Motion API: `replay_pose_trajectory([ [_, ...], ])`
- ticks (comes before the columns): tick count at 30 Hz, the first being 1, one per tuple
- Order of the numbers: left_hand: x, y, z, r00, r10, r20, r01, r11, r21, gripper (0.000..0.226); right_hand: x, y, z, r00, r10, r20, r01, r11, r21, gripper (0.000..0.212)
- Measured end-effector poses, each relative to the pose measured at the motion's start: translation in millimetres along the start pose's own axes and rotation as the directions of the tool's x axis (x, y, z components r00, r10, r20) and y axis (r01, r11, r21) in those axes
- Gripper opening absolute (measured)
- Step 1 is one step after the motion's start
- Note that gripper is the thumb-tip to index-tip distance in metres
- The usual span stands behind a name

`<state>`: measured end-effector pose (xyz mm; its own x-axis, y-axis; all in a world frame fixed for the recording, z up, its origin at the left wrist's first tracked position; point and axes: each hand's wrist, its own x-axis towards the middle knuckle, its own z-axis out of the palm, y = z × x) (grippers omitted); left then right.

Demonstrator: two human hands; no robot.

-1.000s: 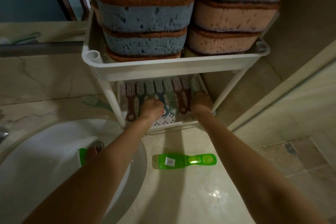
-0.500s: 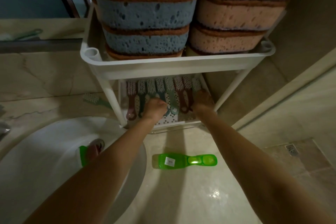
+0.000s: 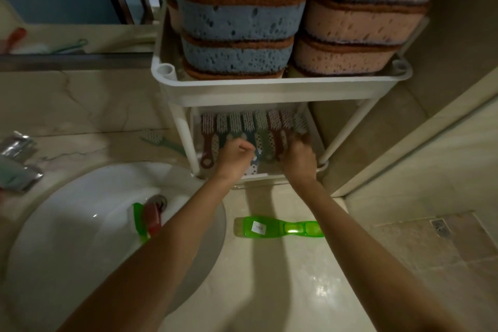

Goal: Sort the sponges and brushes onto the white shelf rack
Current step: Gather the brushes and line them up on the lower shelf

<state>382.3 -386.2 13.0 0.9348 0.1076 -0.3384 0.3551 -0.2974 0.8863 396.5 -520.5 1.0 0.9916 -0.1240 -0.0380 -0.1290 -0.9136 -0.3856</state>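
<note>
The white shelf rack [image 3: 269, 86] stands on the counter. Its upper tier holds two stacks of blue and peach sponges [image 3: 237, 54]. On the lower tier lies a row of several brushes [image 3: 248, 122], bristles away from me. My left hand [image 3: 235, 156] is curled over the handles in the middle of the row, thumb and fingers pinching one. My right hand [image 3: 297, 158] curls round the handle of the rightmost brush [image 3: 299, 123]. A green brush [image 3: 279, 228] lies on the counter in front of the rack.
A white sink [image 3: 67, 224] at the lower left holds a green and a red brush [image 3: 147, 219]. A teal brush [image 3: 161, 140] lies left of the rack's leg. Foil packets [image 3: 16, 162] sit at the far left. The counter drops to a tiled floor with a drain [image 3: 440, 228] at right.
Both hands stay on the brush handles on the lower tier. My left hand has shifted slightly to the right along the row. The green brush has not moved.
</note>
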Motion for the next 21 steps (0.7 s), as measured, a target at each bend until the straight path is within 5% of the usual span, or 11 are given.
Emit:
replay_pose_trajectory([
  [3, -30, 0, -11, 0.998, 0.030, -0.052, -0.033, 0.999, -0.043, 0.013, -33, -13, 11, 0.983, -0.054, -0.174, 0.093, 0.970, 0.226, 0.039],
  [8, -81, -34, -45, 0.979, -0.068, -0.192, 0.051, 0.994, -0.093, 0.014, -90, -40, 41, 0.958, -0.183, -0.220, 0.261, 0.874, 0.410, 0.019],
  [11, -106, -71, -74, 0.931, -0.183, -0.315, 0.139, 0.978, -0.157, 0.012, -118, -61, 64, 0.921, -0.385, -0.057, 0.366, 0.806, 0.465, 0.019],
  [14, -128, -106, -107, 0.868, -0.286, -0.407, 0.209, 0.952, -0.223, 0.007, -132, -86, 87, 0.804, -0.561, 0.195, 0.443, 0.785, 0.434, 0.031],
  [17, -140, -132, -137, 0.811, -0.368, -0.454, 0.270, 0.925, -0.267, 0.004, -128, -116, 100, 0.720, -0.590, 0.365, 0.474, 0.803, 0.362, 0.034],
  [21, -127, -155, -168, 0.775, -0.442, -0.451, 0.345, 0.895, -0.282, 0.012, -105, -153, 118, 0.733, -0.514, 0.445, 0.437, 0.858, 0.270, 0.040],
])
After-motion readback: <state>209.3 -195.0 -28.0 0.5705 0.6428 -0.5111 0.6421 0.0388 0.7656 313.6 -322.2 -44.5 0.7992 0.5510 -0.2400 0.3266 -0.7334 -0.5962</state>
